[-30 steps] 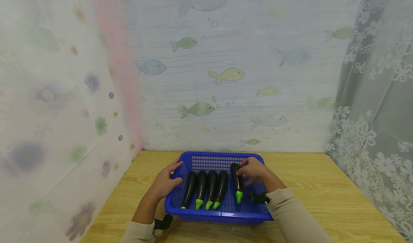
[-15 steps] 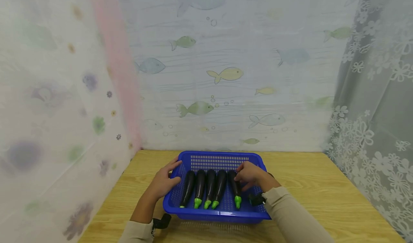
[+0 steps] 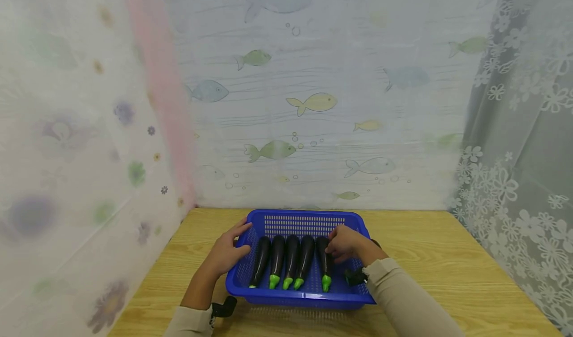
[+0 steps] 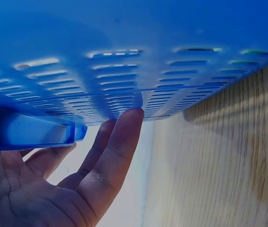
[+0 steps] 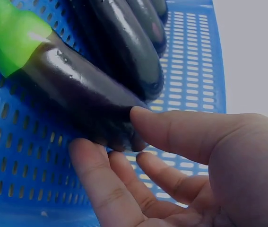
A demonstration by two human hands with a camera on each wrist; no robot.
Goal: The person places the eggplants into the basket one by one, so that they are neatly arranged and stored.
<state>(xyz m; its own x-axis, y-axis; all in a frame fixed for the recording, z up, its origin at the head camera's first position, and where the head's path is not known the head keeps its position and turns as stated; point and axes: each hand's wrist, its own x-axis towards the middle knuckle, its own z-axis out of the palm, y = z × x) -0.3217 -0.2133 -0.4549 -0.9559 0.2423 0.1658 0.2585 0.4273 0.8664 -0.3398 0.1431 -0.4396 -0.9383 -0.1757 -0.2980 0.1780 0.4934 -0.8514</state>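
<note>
A blue perforated plastic basket (image 3: 340, 297) stands on the table with several dark eggplants (image 3: 277, 260) side by side in it, their green stem ends toward me. My left hand (image 3: 228, 252) grips the basket's left side, thumb at the rim; in the left wrist view its fingers (image 4: 119, 156) touch the slotted wall from outside. Inside the basket, my right hand (image 3: 351, 243) holds the blunt far end of the rightmost eggplant (image 3: 324, 262). Seen from the right wrist, the thumb (image 5: 167, 132) lies on this eggplant (image 5: 72, 80) and the other fingertips are at its side.
The basket rests on a wood-grain table (image 3: 429, 267). Behind it hangs a fish-patterned sheet (image 3: 313, 128), with a flowered sheet (image 3: 89, 178) at the left and a lace curtain (image 3: 528, 178) at the right. Each wrist wears a black camera (image 3: 225, 307).
My right hand has brought the rightmost eggplant down and left, closer to the row, and its stem end has swung left. The left hand stays at the basket's side.
</note>
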